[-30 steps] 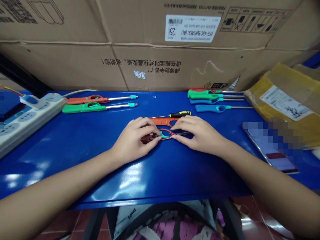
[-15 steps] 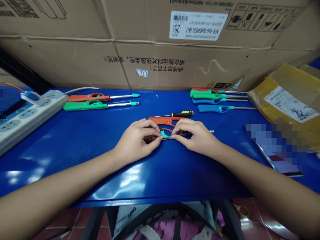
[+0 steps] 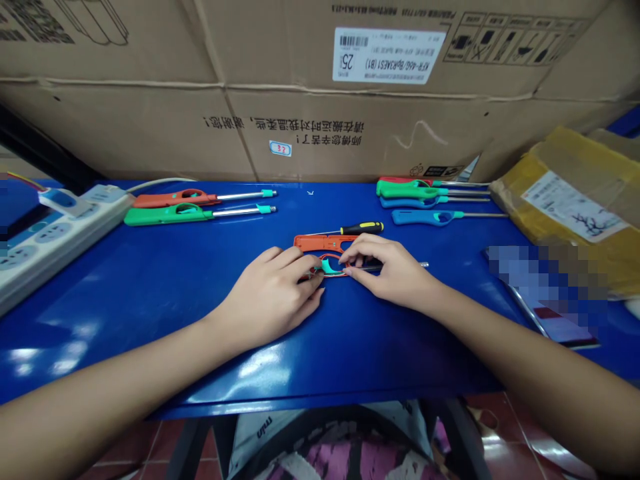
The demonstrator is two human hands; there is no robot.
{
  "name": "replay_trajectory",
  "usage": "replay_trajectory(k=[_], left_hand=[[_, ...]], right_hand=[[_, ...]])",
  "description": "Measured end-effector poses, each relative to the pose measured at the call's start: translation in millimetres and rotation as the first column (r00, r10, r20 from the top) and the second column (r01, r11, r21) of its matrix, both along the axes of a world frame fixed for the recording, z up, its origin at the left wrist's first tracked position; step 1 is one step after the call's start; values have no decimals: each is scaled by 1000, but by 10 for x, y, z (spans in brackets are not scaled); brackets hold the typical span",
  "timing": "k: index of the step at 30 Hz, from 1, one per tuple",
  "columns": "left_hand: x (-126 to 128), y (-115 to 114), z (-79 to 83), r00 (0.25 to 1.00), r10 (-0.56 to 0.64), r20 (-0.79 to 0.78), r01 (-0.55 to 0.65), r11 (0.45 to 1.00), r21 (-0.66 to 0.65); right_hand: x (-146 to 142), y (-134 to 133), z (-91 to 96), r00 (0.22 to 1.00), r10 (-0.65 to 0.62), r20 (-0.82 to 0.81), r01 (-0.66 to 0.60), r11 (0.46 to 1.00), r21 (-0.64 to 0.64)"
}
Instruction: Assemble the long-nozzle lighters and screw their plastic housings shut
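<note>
An opened orange gas lighter [image 3: 345, 273] lies on the blue table between my hands, its green trigger [image 3: 329, 267] showing inside the finger loop. My left hand [image 3: 273, 293] is curled over the handle end and hides most of it, fingers closed on the lighter. With thumb and forefinger, my right hand [image 3: 393, 270] pinches at the lighter just right of the trigger; any small part between those fingertips is too small to name. The metal tube sticks out beyond the right hand. Just behind lies the loose orange half shell [image 3: 317, 243], partly covered by my right fingers.
Behind the shell rests a black-and-yellow screwdriver [image 3: 363, 228]. Several lighters lie farther back: an orange one [image 3: 173, 199] and a green one [image 3: 167, 214] at left, a blue one [image 3: 425, 217] at right. A power strip [image 3: 65, 233], phone [image 3: 545, 300] and taped parcel [image 3: 565, 207] flank the table.
My left hand has turned palm-down over the handle, its thumb shifting down and away from the trigger. My right hand stays pinched in almost the same place. The view has shifted slightly.
</note>
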State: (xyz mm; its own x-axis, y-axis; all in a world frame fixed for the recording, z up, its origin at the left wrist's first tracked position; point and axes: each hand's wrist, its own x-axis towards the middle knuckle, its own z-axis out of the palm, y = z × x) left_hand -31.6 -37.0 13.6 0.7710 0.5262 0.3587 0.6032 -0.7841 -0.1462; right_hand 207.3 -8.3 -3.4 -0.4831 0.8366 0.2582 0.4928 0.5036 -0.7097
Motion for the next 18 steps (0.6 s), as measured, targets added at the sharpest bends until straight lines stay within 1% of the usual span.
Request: replay_trajectory(k=[3, 5, 7, 9, 11, 13, 16, 18], left_hand=[[-28, 26, -36, 999, 3, 47, -1, 999, -49], [-49, 39, -50, 996, 6, 84, 1, 996, -86], [-62, 38, -55, 993, 7, 117, 6, 993, -114], [-61, 19, -53, 991, 17, 134, -1, 993, -118], [-47, -15, -49, 991, 36, 130, -22, 994, -109], [-25, -54, -51, 992, 61, 107, -48, 992, -116], [8, -104, -77, 995, 76, 64, -64, 983, -173], [21, -125, -111, 996, 76, 47, -64, 974, -219]], right_hand=[[46, 31, 20, 999, -52, -10, 51, 998, -42], [81, 51, 38, 995, -92, 26, 94, 994, -58], [111, 63, 57, 990, -102, 96, 105, 994, -24], [130, 66, 76, 985, -86, 149, 84, 996, 22], [139, 65, 94, 983, -73, 171, 66, 997, 46], [141, 64, 107, 980, -61, 191, 57, 998, 23], [139, 70, 108, 974, -52, 222, 58, 998, -21], [142, 74, 98, 971, -56, 234, 60, 998, -9]])
